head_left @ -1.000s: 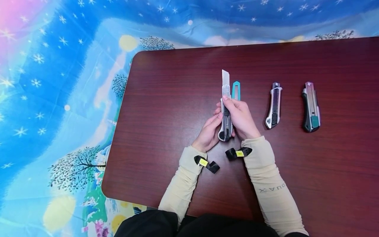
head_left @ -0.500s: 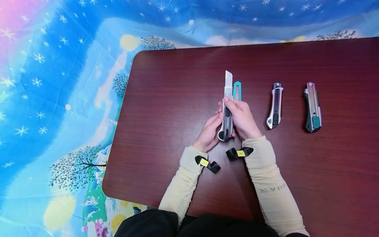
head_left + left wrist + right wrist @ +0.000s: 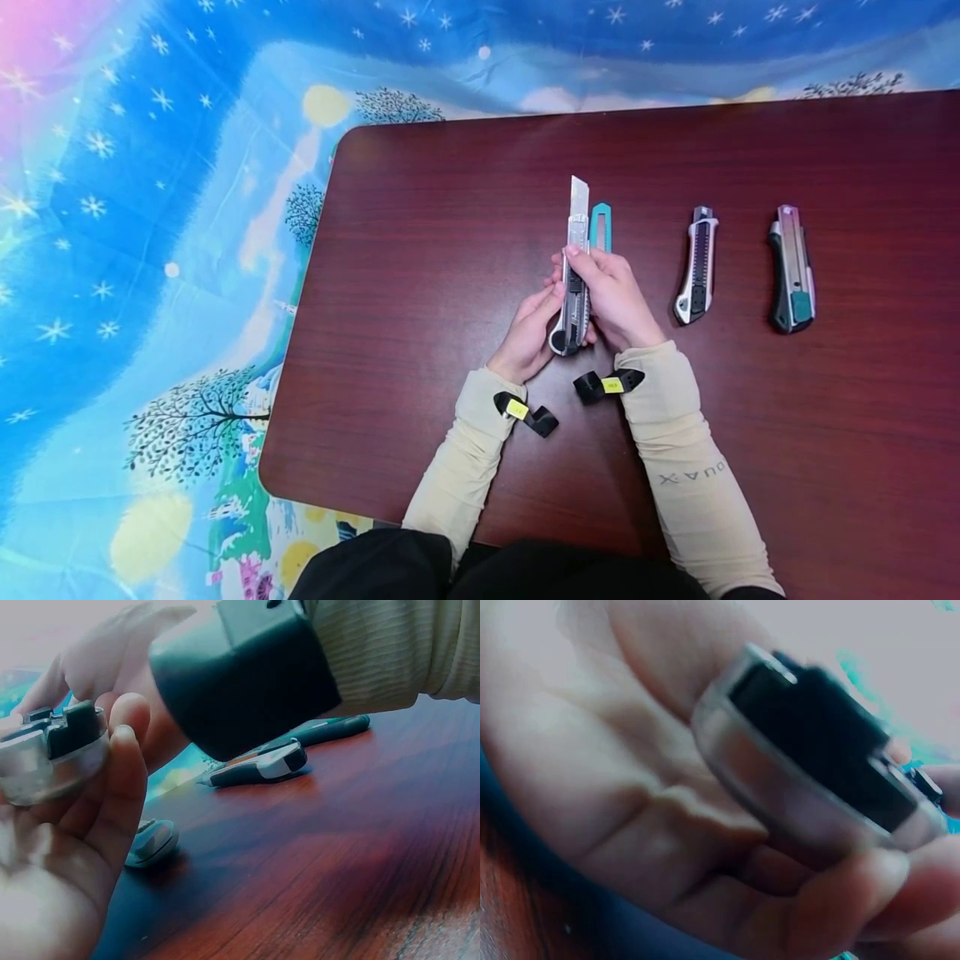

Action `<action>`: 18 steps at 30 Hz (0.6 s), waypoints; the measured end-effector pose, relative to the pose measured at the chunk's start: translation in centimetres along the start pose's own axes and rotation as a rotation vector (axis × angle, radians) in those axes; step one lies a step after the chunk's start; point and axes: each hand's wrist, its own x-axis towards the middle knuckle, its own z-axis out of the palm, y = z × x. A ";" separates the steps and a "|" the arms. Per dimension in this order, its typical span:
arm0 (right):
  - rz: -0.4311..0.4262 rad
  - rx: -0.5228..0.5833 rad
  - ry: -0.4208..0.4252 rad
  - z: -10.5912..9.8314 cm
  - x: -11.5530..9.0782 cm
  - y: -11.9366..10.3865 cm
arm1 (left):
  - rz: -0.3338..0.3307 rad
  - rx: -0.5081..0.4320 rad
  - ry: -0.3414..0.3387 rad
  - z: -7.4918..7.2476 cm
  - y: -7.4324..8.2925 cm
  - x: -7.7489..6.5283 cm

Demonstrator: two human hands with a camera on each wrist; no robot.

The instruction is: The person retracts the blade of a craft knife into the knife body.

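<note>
Both hands hold one utility knife (image 3: 576, 292), its silver body fitted with a black slider and a black end piece. The broad blade (image 3: 580, 198) sticks out, pointing away from the person. My left hand (image 3: 528, 333) grips the handle's lower left side, thumb along the edge. Fingers of my right hand (image 3: 611, 296) wrap under the handle from the right, and the thumb presses on its upper face. Up close in the right wrist view, the handle's rounded black end (image 3: 810, 742) lies above the palm. Just beyond the right hand lies a teal cutter (image 3: 602, 221), its near end hidden.
To the right on the dark red wooden table (image 3: 420, 250) lie a silver-and-black utility knife (image 3: 699, 267) and a larger black, grey and green one (image 3: 792, 271). Black straps with yellow labels, one of them the right wrist strap (image 3: 607, 385), hang at both wrists. A blue patterned cloth (image 3: 202, 183) surrounds the table.
The held knife has tilted slightly, its blade tip shifting a little to the right. Both hands keep their grip, and the other knives stay where they were.
</note>
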 end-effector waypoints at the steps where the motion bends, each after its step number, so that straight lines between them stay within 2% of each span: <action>1: 0.000 0.002 -0.006 0.0 0.0 0.0 | 0.003 0.001 0.002 0.0 0.0 0.0; 7: -0.004 0.033 -0.039 -0.1 0.0 0.1 | 0.025 -0.001 0.017 -0.2 -0.2 0.1; 18: -0.036 0.007 -0.060 -0.2 0.1 0.3 | 0.036 0.018 0.027 -0.2 -0.2 0.1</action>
